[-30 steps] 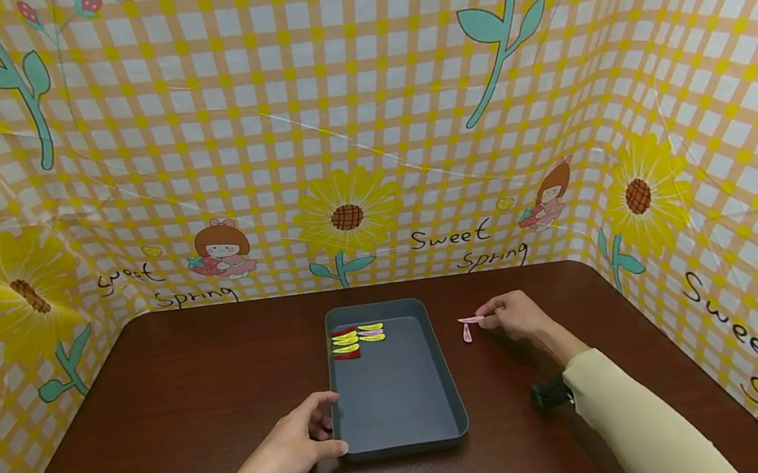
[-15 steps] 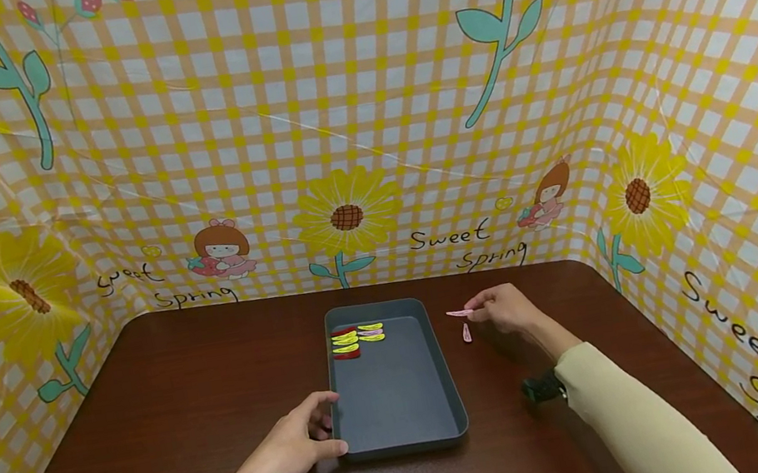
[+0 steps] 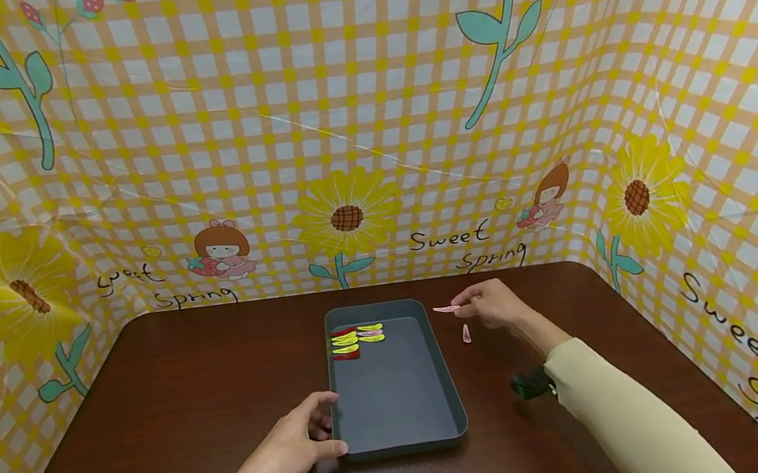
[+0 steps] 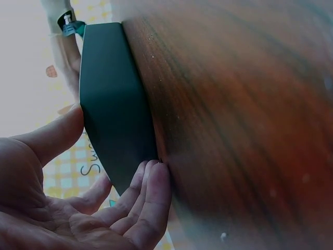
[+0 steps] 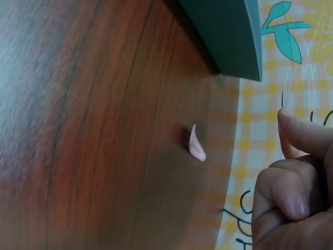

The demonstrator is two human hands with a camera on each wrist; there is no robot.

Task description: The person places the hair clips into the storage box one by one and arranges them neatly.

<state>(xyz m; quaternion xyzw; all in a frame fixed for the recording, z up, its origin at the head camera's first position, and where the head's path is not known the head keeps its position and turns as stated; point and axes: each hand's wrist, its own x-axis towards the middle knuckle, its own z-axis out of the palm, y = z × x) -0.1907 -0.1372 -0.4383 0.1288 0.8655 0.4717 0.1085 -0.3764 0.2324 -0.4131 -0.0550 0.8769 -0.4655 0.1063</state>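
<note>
My right hand (image 3: pixel 495 304) pinches a pink snap hair clip (image 3: pixel 445 309) between thumb and fingertips, to the right of the grey tray's far right corner. In the right wrist view only a thin sliver of that clip shows beyond the fingertips. Another pink hair clip (image 3: pixel 466 333) lies on the table below this hand. With thumb on the rim and fingers along the lower edge, my left hand (image 3: pixel 301 440) holds the left side of the grey tray (image 3: pixel 396 402). Inside, at the far left, red, yellow and pink hair clips (image 3: pixel 345 342) lie in two columns.
The dark brown table (image 3: pixel 207 385) spreads around the tray. A cloth with yellow checks and sunflowers (image 3: pixel 356 105) hangs behind and along both sides. The tray's walls (image 4: pixel 112 94) rise above the tabletop.
My right hand has lifted the pink clip away from the other pink clip and moved left and farther back, towards the tray. The left hand and tray stay put.
</note>
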